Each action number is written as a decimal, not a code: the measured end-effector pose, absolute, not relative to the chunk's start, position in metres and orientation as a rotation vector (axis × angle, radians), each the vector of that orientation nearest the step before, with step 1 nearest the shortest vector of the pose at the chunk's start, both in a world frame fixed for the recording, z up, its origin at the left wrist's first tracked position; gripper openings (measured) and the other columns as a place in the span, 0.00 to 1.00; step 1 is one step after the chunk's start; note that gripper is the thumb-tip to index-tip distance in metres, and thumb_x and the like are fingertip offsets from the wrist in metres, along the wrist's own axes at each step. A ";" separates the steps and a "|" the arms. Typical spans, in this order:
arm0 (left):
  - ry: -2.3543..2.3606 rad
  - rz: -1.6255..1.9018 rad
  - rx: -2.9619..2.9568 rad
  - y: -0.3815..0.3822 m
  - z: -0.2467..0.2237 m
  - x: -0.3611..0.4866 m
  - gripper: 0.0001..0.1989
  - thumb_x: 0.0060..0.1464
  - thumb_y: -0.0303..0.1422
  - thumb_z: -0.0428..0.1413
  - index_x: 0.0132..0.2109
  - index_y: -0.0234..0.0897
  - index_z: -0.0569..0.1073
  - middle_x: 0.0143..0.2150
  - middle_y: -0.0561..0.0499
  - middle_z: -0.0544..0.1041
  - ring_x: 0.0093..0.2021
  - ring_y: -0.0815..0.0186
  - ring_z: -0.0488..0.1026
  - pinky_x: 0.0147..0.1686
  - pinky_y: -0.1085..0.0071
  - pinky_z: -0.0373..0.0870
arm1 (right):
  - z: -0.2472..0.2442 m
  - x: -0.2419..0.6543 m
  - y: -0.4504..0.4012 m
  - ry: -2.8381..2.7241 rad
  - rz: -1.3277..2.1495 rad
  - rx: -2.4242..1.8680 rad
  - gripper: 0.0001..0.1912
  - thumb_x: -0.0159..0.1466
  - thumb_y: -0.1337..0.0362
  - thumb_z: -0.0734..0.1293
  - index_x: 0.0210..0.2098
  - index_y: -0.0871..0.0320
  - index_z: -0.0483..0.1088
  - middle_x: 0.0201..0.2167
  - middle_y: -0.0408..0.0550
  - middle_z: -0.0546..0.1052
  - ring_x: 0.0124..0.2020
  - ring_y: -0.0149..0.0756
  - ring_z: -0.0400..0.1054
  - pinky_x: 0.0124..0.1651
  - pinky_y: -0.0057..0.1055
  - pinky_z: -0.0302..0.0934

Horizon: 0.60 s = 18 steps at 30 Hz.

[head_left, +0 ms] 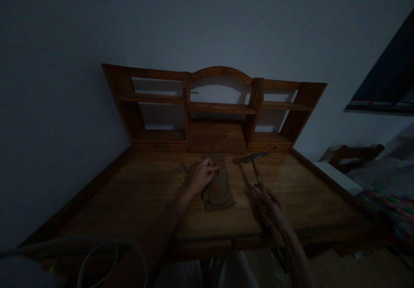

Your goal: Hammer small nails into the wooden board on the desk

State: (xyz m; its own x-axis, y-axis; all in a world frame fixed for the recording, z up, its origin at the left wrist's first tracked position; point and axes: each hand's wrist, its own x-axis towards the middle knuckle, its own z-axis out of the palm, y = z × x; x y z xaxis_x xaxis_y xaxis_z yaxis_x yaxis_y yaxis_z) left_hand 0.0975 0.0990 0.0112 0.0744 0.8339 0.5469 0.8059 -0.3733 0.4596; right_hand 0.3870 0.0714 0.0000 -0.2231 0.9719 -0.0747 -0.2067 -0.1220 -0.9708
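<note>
My right hand (pixel 271 206) is wrapped round the wooden handle of a hammer (pixel 255 158), whose dark head is raised over the right side of the desk. Pinched fingers of my left hand (pixel 204 173) rest at the upper part of a rough brown slab (pixel 218 191), which looks like weathered wood or bark. What the pinch holds is too small and dark to name. Several thin, nail-like pieces (pixel 182 167) lie left of the slab. The hammer head is apart from the slab and from my left hand.
The slab lies on a wooden desk (pixel 136 197) with a shelf hutch (pixel 220 107) along its back edge. Pale cables (pixel 97 242) loop at the lower left. A chair back (pixel 355 154) and a white surface (pixel 338 176) stand to the right. The room is dim.
</note>
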 end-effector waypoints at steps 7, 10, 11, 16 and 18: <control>1.706 1.176 2.241 0.101 0.011 0.100 0.21 0.52 0.23 0.52 0.50 0.50 0.74 0.39 0.52 0.67 0.39 0.69 0.67 0.40 0.74 0.65 | 0.000 0.389 0.073 -1.209 1.514 -1.026 0.22 0.61 0.51 0.66 0.50 0.57 0.66 0.11 0.30 0.56 0.06 0.23 0.45 0.05 0.18 0.44; 1.708 1.160 2.240 0.102 0.009 0.100 0.22 0.52 0.23 0.52 0.50 0.50 0.74 0.38 0.52 0.67 0.39 0.69 0.67 0.39 0.74 0.65 | -0.003 0.390 0.074 -1.219 1.487 -1.016 0.21 0.62 0.51 0.66 0.49 0.56 0.66 0.11 0.30 0.56 0.06 0.23 0.46 0.05 0.18 0.44; 1.704 1.159 2.246 0.102 0.008 0.101 0.21 0.52 0.23 0.51 0.50 0.51 0.74 0.38 0.52 0.67 0.39 0.69 0.67 0.39 0.74 0.65 | -0.004 0.390 0.074 -1.215 1.483 -1.006 0.21 0.62 0.52 0.66 0.50 0.56 0.66 0.11 0.30 0.56 0.06 0.23 0.46 0.05 0.18 0.44; 1.736 1.224 2.252 0.105 0.005 0.104 0.20 0.55 0.27 0.50 0.52 0.51 0.72 0.39 0.53 0.68 0.39 0.69 0.67 0.40 0.74 0.65 | -0.009 0.392 0.076 -1.233 1.496 -0.960 0.20 0.63 0.52 0.65 0.50 0.56 0.66 0.11 0.30 0.55 0.06 0.23 0.45 0.06 0.19 0.44; 1.774 1.266 2.226 0.108 0.006 0.099 0.21 0.56 0.28 0.49 0.56 0.49 0.68 0.40 0.52 0.69 0.40 0.69 0.68 0.40 0.74 0.65 | -0.010 0.393 0.076 -1.233 1.495 -0.962 0.21 0.62 0.52 0.65 0.50 0.56 0.66 0.11 0.30 0.56 0.06 0.23 0.46 0.06 0.19 0.45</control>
State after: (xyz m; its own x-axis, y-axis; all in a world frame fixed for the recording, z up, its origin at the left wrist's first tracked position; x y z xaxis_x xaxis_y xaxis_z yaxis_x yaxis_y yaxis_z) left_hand 0.0985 0.1079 0.0061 0.0210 0.8243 0.5658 0.8029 -0.3511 0.4818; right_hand 0.3930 0.0756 -0.0096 -0.2506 0.9681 -0.0058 -0.1781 -0.0519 -0.9826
